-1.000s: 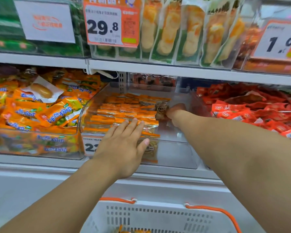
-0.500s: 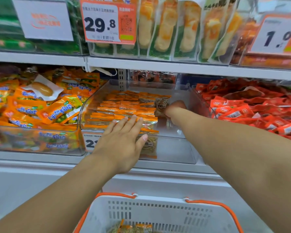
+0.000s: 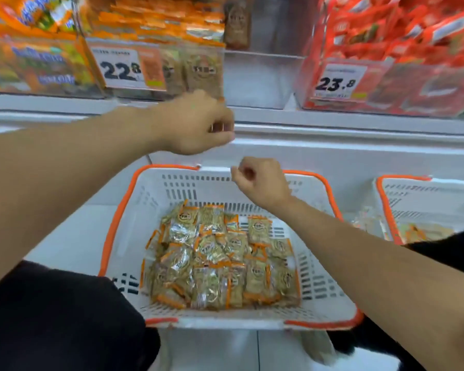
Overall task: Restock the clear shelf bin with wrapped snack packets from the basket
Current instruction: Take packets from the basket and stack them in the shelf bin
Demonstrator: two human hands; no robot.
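The clear shelf bin (image 3: 263,76) sits at top centre. Orange-edged snack packets (image 3: 169,20) are stacked in its left part, and one brown packet (image 3: 237,25) stands beside the stack. Below it, a white basket with an orange rim (image 3: 113,236) holds several of the same wrapped packets (image 3: 220,258) in a loose pile. My left hand (image 3: 196,124) hovers just in front of the bin's lower front edge with curled fingers that hold nothing. My right hand (image 3: 260,180) is over the basket's far rim, curled into a loose fist and holding nothing.
A bin of orange packets (image 3: 32,62) stands to the left and a bin of red packets (image 3: 399,36) to the right. A "22.8" price tag (image 3: 121,69) covers the clear bin's front left. A second white basket (image 3: 413,199) sits at right. My dark-clothed knee (image 3: 51,317) fills the lower left.
The view has tilted down to the basket. My right hand left the brown packet in the bin and came down over the basket. My left hand dropped from the bin's front and curled.
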